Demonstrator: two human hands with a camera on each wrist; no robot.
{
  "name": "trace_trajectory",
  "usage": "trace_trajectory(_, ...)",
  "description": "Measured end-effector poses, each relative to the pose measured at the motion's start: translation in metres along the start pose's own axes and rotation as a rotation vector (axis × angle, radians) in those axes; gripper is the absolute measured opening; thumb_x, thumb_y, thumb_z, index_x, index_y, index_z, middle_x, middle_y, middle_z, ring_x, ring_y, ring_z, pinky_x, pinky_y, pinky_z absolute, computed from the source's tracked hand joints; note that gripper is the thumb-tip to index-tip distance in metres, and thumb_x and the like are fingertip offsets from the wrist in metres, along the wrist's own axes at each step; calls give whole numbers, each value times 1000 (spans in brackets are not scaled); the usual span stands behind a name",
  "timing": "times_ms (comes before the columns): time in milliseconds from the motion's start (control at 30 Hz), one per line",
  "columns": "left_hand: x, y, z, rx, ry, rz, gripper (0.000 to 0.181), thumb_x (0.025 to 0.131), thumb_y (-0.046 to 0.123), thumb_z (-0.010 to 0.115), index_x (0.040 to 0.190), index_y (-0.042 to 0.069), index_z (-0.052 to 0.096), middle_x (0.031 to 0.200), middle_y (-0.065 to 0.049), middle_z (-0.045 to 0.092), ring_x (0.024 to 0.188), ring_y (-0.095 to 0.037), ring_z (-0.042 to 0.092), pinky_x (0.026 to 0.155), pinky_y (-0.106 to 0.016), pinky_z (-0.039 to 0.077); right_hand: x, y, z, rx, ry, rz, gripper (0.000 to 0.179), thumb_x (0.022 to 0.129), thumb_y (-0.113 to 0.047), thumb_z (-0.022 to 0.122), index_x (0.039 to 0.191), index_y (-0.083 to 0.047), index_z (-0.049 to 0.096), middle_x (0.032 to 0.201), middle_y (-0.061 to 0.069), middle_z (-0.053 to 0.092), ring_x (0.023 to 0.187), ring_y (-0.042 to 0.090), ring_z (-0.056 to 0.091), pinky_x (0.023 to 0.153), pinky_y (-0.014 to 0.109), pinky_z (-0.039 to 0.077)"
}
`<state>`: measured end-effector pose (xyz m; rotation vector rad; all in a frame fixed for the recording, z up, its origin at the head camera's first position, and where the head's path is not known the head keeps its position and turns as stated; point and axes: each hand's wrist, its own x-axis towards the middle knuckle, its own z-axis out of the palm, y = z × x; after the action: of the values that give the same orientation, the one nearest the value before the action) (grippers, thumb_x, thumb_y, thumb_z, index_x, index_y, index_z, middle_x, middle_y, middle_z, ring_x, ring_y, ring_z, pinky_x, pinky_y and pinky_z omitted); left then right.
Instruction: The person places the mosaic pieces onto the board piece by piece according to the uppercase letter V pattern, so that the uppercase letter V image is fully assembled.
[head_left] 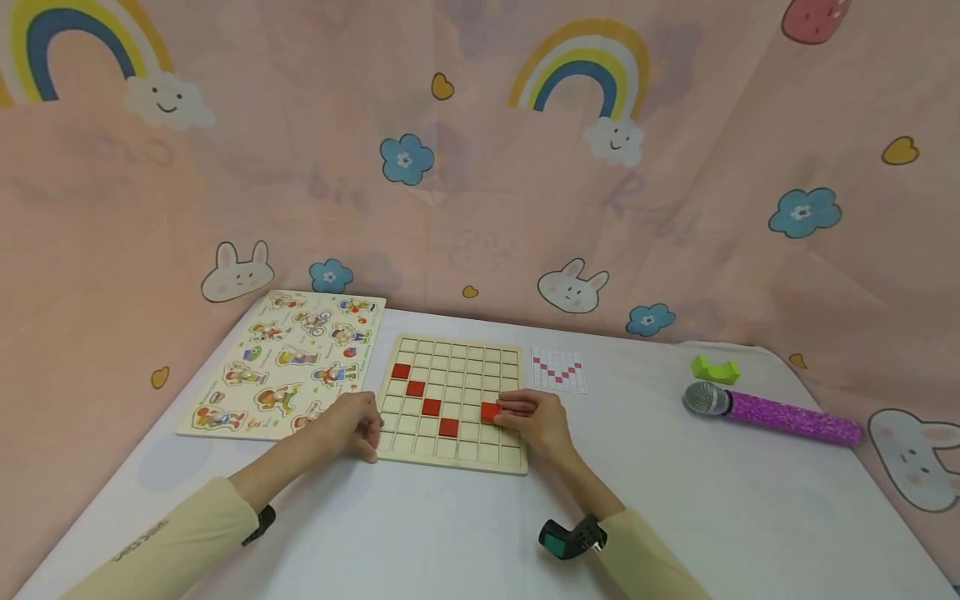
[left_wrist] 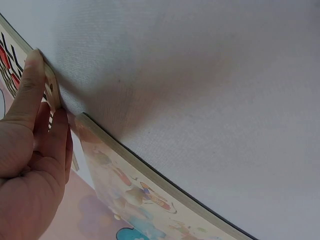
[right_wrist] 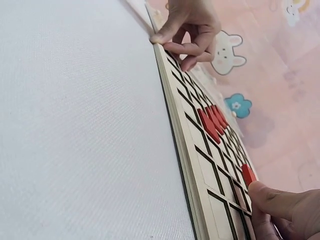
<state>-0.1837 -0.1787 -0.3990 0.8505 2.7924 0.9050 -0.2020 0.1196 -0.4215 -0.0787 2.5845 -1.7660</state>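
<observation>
A wooden grid board (head_left: pixel 468 450) lies on the white table, with several red square tiles (head_left: pixel 431 407) running in a diagonal down from its left side. At the board's near left corner my left hand (head_left: pixel 352 425) pinches the edge; the left wrist view shows thumb and fingers (left_wrist: pixel 33 75) on that corner. My right hand (head_left: pixel 536 421) is over the board's right side, holding one more red tile (head_left: pixel 489 412) between thumb and fingers. That tile (right_wrist: pixel 248 175) sits at the grid surface in the right wrist view, partly covered by the fingertips.
Left of the grid board lies a picture puzzle board (head_left: pixel 281 358). A small card (head_left: pixel 558 369) with a red V of squares lies beyond my right hand. Farther right are a purple glitter microphone (head_left: pixel 780 415) and a green block (head_left: pixel 715 369). A pink patterned cloth (head_left: pixel 480 208) hangs behind.
</observation>
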Motion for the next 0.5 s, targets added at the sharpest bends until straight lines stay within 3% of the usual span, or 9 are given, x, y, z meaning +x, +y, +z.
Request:
trace_trajectory(267, 0, -2, 0, 13, -3, 1, 26, 56, 1, 87, 55, 9, 62, 75, 6, 52, 83, -17, 59, 73, -21, 49, 2, -2, 8, 14, -13, -30, 31, 74, 6, 77, 103, 8, 68, 94, 18, 71, 82, 27, 71, 76, 31, 57)
trace_trajectory(500, -1, -2, -1, 7, 8, 12, 26, 56, 2, 87, 55, 9, 62, 75, 5, 53, 83, -19, 60, 73, -21, 50, 5, -5, 12, -46, -27, -66, 31, 72, 6, 78, 101, 6, 69, 91, 16, 71, 77, 24, 70, 73, 30, 57)
